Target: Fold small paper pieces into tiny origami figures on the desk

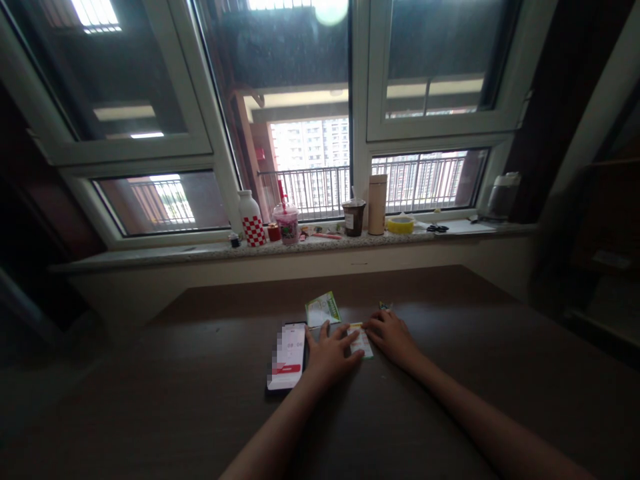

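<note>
The head view is dim against the bright window, and much is hard to make out: the print on the small pale slip is too small to read, the screen of the phone is blurred over, and both forearms are cut off by the lower edge. The slip lies flat on the dark table, in the middle between the two hands, its long axis running away from the person with the far end leaning a little leftward. The left hand rests flat and open, fingers spread, its fingertips on the slip's left edge and covering part of it. The right hand sits at the slip's right side with fingers curled down over the far corner — whether it pinches the slip or only presses on it cannot be told. The phone lies just left of the left hand. A green-and-white packet lies just beyond the hands, apart from the slip.
</note>
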Demonstrator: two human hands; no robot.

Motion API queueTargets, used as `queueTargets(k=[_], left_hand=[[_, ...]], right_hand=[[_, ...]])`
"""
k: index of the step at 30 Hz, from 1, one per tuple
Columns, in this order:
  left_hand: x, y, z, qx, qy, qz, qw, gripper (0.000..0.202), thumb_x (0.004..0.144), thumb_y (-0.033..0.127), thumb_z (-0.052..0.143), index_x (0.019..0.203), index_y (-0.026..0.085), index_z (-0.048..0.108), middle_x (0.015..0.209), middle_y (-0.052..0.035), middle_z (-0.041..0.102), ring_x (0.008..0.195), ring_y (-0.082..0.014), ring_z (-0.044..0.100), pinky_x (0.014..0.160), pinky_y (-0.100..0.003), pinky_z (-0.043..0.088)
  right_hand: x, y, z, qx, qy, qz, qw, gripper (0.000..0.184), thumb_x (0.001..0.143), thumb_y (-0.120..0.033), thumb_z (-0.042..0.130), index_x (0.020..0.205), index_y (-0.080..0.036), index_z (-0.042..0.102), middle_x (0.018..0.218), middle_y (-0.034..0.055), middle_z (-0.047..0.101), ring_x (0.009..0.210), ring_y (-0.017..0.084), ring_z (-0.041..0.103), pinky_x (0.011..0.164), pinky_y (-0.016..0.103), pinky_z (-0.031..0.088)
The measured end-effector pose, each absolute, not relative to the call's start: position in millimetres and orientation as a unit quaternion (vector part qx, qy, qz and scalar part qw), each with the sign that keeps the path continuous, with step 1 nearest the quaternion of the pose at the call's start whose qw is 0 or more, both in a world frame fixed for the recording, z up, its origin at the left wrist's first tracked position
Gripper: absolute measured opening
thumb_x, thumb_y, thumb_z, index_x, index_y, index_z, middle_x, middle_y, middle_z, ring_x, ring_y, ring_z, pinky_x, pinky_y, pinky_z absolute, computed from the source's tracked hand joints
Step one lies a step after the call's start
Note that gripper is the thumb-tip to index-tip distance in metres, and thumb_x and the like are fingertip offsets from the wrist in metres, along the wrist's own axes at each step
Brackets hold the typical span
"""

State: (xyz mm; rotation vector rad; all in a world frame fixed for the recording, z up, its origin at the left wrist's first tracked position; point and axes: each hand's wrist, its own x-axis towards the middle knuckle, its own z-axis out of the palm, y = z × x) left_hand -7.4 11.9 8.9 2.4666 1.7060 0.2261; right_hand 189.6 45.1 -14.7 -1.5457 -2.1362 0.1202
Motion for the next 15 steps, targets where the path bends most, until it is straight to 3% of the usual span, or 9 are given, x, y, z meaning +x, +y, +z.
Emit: queueTargets(k=[8,15], left_hand=[[-6,11,10,0.816,0.569,0.071,0.072,0.053,0.086,0.068,0.035,0.137,0.052,0.040,0.152,0.0084,0.038,0.143,-0.0404,0.017,0.102,-0.080,-0.005],[-7,12,8,0.816,0.568,0.079,0.073,0.053,0.085,0.069,0.036,0.136,0.052,0.041,0.152,0.0088,0.039,0.143,-0.0407,0.018,0.102,-0.080,-0.006]], right_hand=[[190,51,-10,-0.582,-0.772,0.077,0.245,0.021,0.084,-0.038,0.062,0.098,-0.028,0.075,0.110,0.0070,0.061,0.108,0.025,0.053,0.093,0.039,0.041],[198,52,-8,-0.552,-0.792,0.111,0.238,0.028,0.079,-0.041,0.067,0.103,-0.029,0.074,0.115,0.0072,0.061,0.111,0.026,0.053,0.098,0.041,0.041]])
